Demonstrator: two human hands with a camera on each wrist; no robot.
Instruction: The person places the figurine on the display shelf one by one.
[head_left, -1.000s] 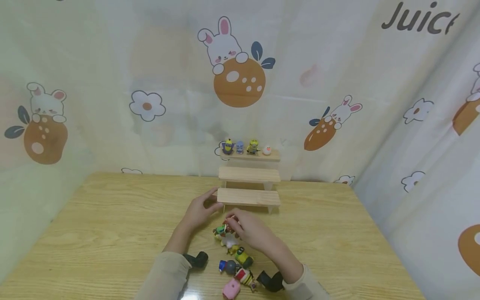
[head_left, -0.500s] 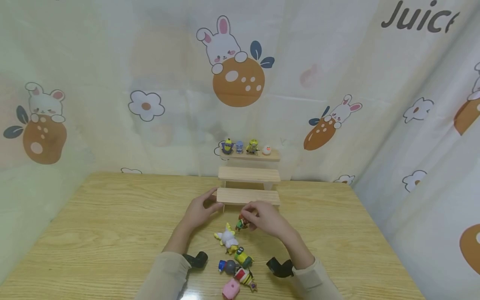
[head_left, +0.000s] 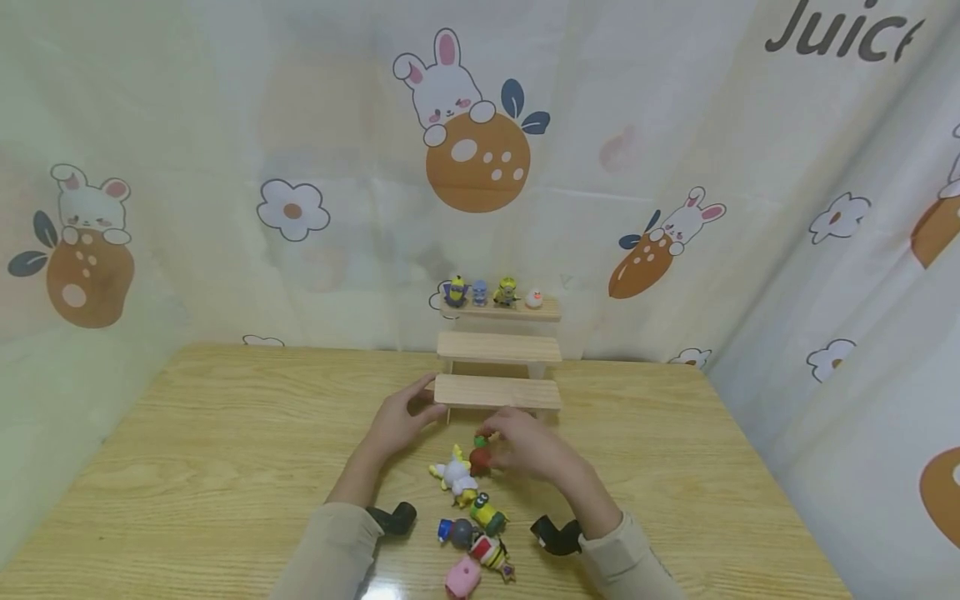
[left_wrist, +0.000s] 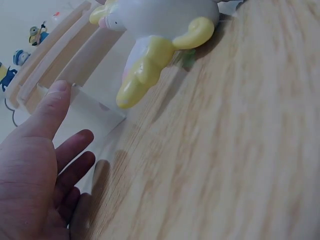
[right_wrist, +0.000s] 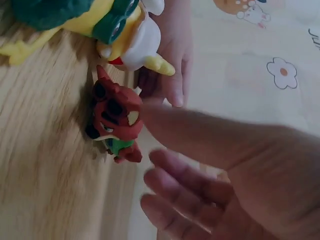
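My left hand [head_left: 401, 423] is at the left end of a three-tier wooden display shelf [head_left: 495, 391], thumb by the lowest board and fingers loosely extended. Just in front of the shelf, my right hand [head_left: 528, 448] is over a small red-brown fox figurine [head_left: 480, 462] with green clothing, which lies on the table. In the right wrist view the thumb reaches the side of the fox's head, while the other fingers are spread away from it; whether the thumb touches cannot be told. Beside the fox lies a white-and-yellow figurine [head_left: 455, 474].
Nearer me lie a yellow-green figurine [head_left: 487, 514], a grey-blue one [head_left: 459, 533], a striped one [head_left: 491, 554] and a pink one [head_left: 462, 577]. Several small figures [head_left: 506, 293] stand on the top tier. A patterned curtain [head_left: 337, 275] hangs behind the wooden table [head_left: 225, 467].
My right hand picked the fox off the white-and-yellow figurine, carried it right, then set it down with its head toward me and loosened its fingers. The left hand stayed at the shelf.
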